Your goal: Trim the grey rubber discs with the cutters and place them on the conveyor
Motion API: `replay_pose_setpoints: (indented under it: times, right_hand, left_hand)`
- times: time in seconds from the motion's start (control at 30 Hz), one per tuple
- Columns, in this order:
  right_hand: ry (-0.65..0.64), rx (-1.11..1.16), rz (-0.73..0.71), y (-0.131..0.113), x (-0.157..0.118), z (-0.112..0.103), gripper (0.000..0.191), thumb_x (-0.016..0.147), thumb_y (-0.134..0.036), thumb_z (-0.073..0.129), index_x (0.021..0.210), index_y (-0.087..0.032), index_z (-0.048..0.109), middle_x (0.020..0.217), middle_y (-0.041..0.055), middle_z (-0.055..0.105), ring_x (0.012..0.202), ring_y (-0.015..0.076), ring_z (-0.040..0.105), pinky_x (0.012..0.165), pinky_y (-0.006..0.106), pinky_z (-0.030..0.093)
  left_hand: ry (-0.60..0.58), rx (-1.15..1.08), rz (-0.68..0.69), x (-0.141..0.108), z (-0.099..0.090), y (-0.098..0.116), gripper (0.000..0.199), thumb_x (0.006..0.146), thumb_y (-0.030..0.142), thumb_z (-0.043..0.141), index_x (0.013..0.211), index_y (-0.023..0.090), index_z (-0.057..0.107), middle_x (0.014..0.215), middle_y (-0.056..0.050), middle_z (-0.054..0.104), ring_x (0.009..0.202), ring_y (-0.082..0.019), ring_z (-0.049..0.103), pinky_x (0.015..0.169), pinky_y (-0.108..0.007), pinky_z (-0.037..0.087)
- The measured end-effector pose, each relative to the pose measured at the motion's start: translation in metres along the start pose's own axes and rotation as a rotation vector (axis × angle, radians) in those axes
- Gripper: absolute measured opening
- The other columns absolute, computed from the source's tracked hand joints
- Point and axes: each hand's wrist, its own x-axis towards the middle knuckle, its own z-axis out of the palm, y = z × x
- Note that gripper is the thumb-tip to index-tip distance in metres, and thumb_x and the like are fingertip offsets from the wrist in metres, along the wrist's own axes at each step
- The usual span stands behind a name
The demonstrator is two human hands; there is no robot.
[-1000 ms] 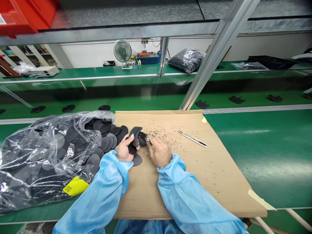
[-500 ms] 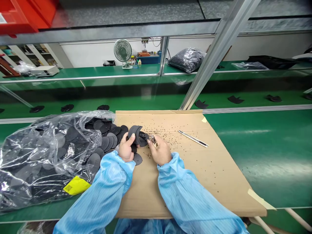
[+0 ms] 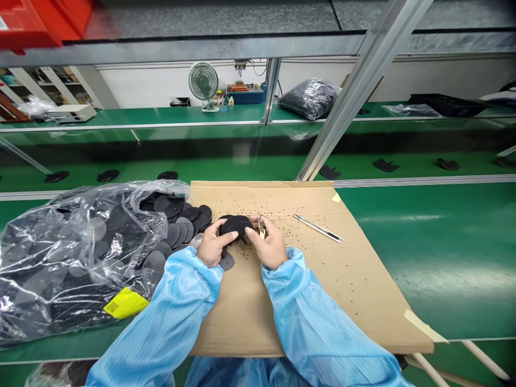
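Observation:
Over the cardboard sheet (image 3: pixel 242 306), my left hand (image 3: pixel 212 244) is closed on the left side of some curved black plastic parts (image 3: pixel 237 224). My right hand (image 3: pixel 272 244) pinches their right side between thumb and fingers. Tucked in that same hand is a small pair of nippers (image 3: pixel 262 228), metal with a pale yellow handle, mostly covered by the fingers. Beside my left hand lies a pile of black discs (image 3: pixel 173 234), spilling from a clear plastic bag (image 3: pixel 80 258). One loose disc (image 3: pixel 227 262) rests just below the held parts.
Tiny black scraps (image 3: pixel 278 215) are strewn over the cardboard. A slim utility knife (image 3: pixel 318 228) lies to the right. Behind runs a green conveyor belt (image 3: pixel 250 167) carrying spaced black parts (image 3: pixel 386 165). A slanted metal post (image 3: pixel 342 118) rises at the cardboard's far edge.
My right hand has moved left onto the black parts, and its thumb now presses them. The parts have been turned and lie flatter between both hands. The nippers now point upward.

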Motion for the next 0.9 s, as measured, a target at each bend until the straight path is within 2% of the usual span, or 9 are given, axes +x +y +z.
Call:
replay_pose_setpoints:
  times: [0.1, 0.23, 0.37, 0.43, 0.5, 0.57, 0.7, 0.8, 0.9]
  right_hand:
    - [-0.081, 0.093, 0.042, 0.000, -0.001, 0.002, 0.023, 0.073, -0.031, 0.064, 0.093, -0.019, 0.058, 0.076, 0.0000, 0.062, 0.067, 0.0142, 0.056, 0.065, 0.029, 0.050]
    - [-0.110, 0.081, 0.063, -0.001, -0.005, 0.006, 0.021, 0.070, -0.029, 0.065, 0.087, -0.020, 0.055, 0.065, -0.0045, 0.052, 0.057, 0.0113, 0.048, 0.055, 0.025, 0.044]
    - [0.059, 0.024, 0.025, -0.003, -0.010, 0.010, 0.018, 0.074, -0.031, 0.063, 0.085, -0.020, 0.054, 0.066, -0.0037, 0.054, 0.056, 0.0113, 0.049, 0.054, 0.025, 0.044]
    - [0.139, -0.048, -0.004, -0.003, -0.012, 0.011, 0.015, 0.077, -0.032, 0.062, 0.083, -0.021, 0.054, 0.065, -0.0035, 0.054, 0.055, 0.0116, 0.049, 0.054, 0.025, 0.044]
    - [0.160, -0.141, -0.082, -0.004, -0.016, 0.012, 0.013, 0.080, -0.032, 0.061, 0.081, -0.021, 0.054, 0.067, -0.0018, 0.056, 0.057, 0.0127, 0.052, 0.057, 0.027, 0.046]
    - [0.117, -0.223, -0.209, -0.005, -0.018, 0.013, 0.010, 0.083, -0.030, 0.058, 0.079, -0.022, 0.054, 0.074, 0.0016, 0.060, 0.065, 0.0153, 0.056, 0.063, 0.030, 0.048]
    - [-0.032, -0.318, -0.446, -0.008, -0.021, 0.015, 0.007, 0.087, -0.024, 0.052, 0.082, -0.022, 0.056, 0.084, 0.0058, 0.064, 0.087, 0.0204, 0.061, 0.078, 0.036, 0.049]
    - [-0.178, -0.391, -0.531, -0.009, -0.022, 0.016, 0.010, 0.087, -0.022, 0.050, 0.089, -0.021, 0.060, 0.088, 0.0066, 0.066, 0.089, 0.0214, 0.061, 0.081, 0.037, 0.047]
    - [-0.275, -0.462, -0.540, -0.008, -0.024, 0.017, 0.017, 0.087, -0.021, 0.049, 0.097, -0.020, 0.063, 0.093, 0.0079, 0.066, 0.086, 0.0213, 0.059, 0.080, 0.037, 0.046]
  left_hand:
    - [0.085, -0.057, 0.059, 0.003, 0.000, -0.002, 0.035, 0.058, 0.026, 0.082, 0.084, 0.015, 0.062, 0.065, 0.002, 0.058, 0.050, -0.007, 0.047, 0.049, -0.020, 0.038]
    - [0.152, -0.132, 0.079, 0.005, 0.000, -0.003, 0.042, 0.053, 0.028, 0.086, 0.083, 0.015, 0.059, 0.072, 0.000, 0.061, 0.058, -0.009, 0.053, 0.053, -0.021, 0.043]
    - [0.140, -0.107, -0.020, 0.005, 0.001, -0.003, 0.042, 0.059, 0.037, 0.083, 0.086, 0.014, 0.061, 0.073, -0.001, 0.060, 0.060, -0.009, 0.054, 0.048, -0.018, 0.040]
    - [0.087, -0.115, -0.125, 0.003, 0.002, -0.001, 0.042, 0.063, 0.044, 0.080, 0.087, 0.014, 0.061, 0.074, -0.003, 0.060, 0.057, -0.009, 0.054, 0.041, -0.017, 0.036]
    - [0.016, -0.175, -0.224, 0.000, 0.002, 0.001, 0.043, 0.066, 0.047, 0.077, 0.089, 0.015, 0.061, 0.076, -0.004, 0.060, 0.055, -0.010, 0.055, 0.038, -0.016, 0.033]
    - [-0.031, -0.267, -0.270, -0.002, 0.002, 0.004, 0.041, 0.067, 0.045, 0.076, 0.092, 0.016, 0.060, 0.077, -0.004, 0.061, 0.055, -0.011, 0.055, 0.036, -0.016, 0.032]
    - [-0.100, -0.378, -0.277, -0.003, 0.001, 0.005, 0.040, 0.071, 0.045, 0.073, 0.098, 0.016, 0.062, 0.078, -0.007, 0.064, 0.048, -0.009, 0.050, 0.034, -0.017, 0.028]
    - [-0.159, -0.355, -0.272, -0.002, 0.002, 0.005, 0.040, 0.074, 0.045, 0.069, 0.100, 0.015, 0.064, 0.077, -0.006, 0.065, 0.040, -0.006, 0.039, 0.032, -0.019, 0.025]
    - [-0.159, -0.268, -0.187, -0.002, 0.002, 0.005, 0.037, 0.072, 0.038, 0.073, 0.101, 0.015, 0.067, 0.082, -0.006, 0.065, 0.049, -0.008, 0.048, 0.041, -0.019, 0.037]
